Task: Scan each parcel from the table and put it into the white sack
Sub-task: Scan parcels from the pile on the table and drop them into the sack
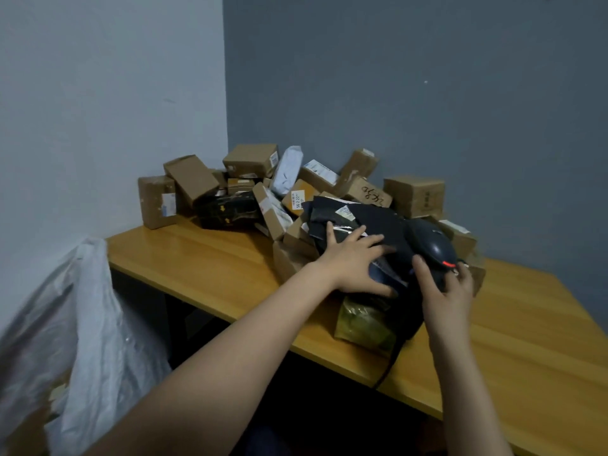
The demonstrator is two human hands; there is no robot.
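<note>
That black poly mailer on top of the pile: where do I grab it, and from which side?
Probably pinch the near-left edge of the black poly mailer, coming from the left with the left hand, which lies spread on it. It is flat and limp atop the cardboard boxes; the right hand and barcode scanner crowd its right side.

Brown cardboard box with orange-yellow label [297, 199], just behind black plastic mailer bag [371, 222]: black digits "56 2 22" readable; smaller print beside them illegible.
Brown cardboard box with handwriting [370, 194], behind mailer bag, toward its right: black marker scrawl, few characters, undecipherable.
White sticker [345, 212] on mailer bag's top edge: barcode-like print, too blurred.
Black wrapped parcel [227, 210], well left of mailer bag: yellow arrow marks, no words legible.
Square brown cardboard box [414, 195], behind and right of mailer bag: dark stamped column, unreadable.
</note>
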